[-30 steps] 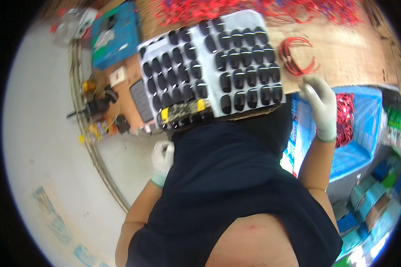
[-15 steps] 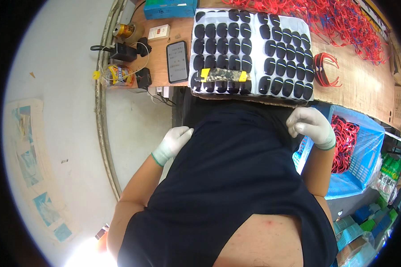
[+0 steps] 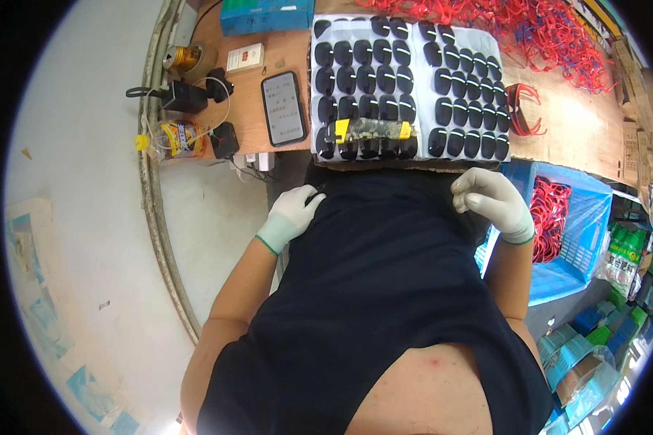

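Note:
My left hand (image 3: 294,208), in a white glove with a green cuff, rests by the left side of my dark clothing. Its thumb stands apart from the fingers and it holds nothing. Loosely bent, the fingers of my white-gloved right hand (image 3: 492,203) hover at my right side, apart and with nothing visible in them. Just beyond both hands lies a white-covered board with rows of dark sunglass lenses (image 3: 443,112). Across its lower left lenses rests a camouflage-patterned strip with yellow ends (image 3: 374,130). Red glasses frames (image 3: 524,109) lie by the board's right edge.
A phone (image 3: 284,109), a small white box (image 3: 245,57), a can (image 3: 182,57) and black chargers (image 3: 184,96) occupy the table's left. Tangled red frames (image 3: 551,43) cover the far right. Beside my right arm stands a blue crate (image 3: 579,250) with red frames in it.
My left hand has shifted slightly up, and its thumb now stands apart from the fingers. My right hand has moved slightly left. The whole view has shifted a little.

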The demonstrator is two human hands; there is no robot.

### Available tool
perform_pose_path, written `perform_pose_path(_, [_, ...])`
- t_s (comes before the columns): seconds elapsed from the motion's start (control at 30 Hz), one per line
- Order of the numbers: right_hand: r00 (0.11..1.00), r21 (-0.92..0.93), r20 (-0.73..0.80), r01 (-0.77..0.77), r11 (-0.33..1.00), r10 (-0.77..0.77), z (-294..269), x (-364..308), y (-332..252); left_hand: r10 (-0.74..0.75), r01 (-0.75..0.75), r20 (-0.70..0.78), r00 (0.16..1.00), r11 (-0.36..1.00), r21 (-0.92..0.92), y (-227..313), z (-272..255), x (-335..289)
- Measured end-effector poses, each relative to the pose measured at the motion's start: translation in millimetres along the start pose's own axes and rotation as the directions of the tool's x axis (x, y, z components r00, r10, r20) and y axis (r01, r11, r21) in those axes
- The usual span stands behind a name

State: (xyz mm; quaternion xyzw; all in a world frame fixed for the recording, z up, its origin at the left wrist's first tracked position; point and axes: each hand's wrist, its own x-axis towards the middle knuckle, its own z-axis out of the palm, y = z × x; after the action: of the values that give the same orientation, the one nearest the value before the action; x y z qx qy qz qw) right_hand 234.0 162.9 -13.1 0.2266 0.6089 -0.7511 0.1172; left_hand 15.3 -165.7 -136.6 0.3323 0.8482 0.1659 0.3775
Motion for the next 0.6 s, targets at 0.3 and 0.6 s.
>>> perform_pose_path(0.3, [0.989,0.024,0.108,0.096,0.995,-0.098,-10.2,30.2,-16.0,0.011,-0.047,-0.310,0.951,0.993,-0.109,22.3,-24.6,-13.9])
perform_pose_path(0.6, [0.992,0.090,0.042,0.117,0.989,-0.121,-37.3,55.1,-20.6,0.568,-0.457,-0.590,0.574,0.820,0.345,105.6,-148.8,98.0])
